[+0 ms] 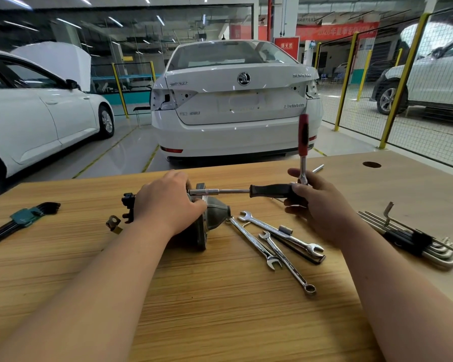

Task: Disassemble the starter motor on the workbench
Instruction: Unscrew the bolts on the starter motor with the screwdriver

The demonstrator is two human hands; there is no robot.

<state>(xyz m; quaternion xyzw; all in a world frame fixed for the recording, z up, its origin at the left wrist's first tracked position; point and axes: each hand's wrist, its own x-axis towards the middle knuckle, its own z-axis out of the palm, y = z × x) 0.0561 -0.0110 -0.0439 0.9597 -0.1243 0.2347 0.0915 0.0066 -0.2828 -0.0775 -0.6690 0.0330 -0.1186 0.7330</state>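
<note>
Workbench [220, 309] tan wood-grain; ratchet handle [303, 134] red; driver handle [270, 190] black.

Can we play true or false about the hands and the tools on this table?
1. The left hand holds the starter motor. True.
2. The right hand holds a hammer. False: it grips a black-handled driver whose shaft reaches the motor.
3. Three combination wrenches lie on the workbench, right of the motor. True.
4. The hex key set in the green holder lies at the right edge. False: it lies at the left edge.
5. A red-handled ratchet stands upright by the right hand. True.
</note>
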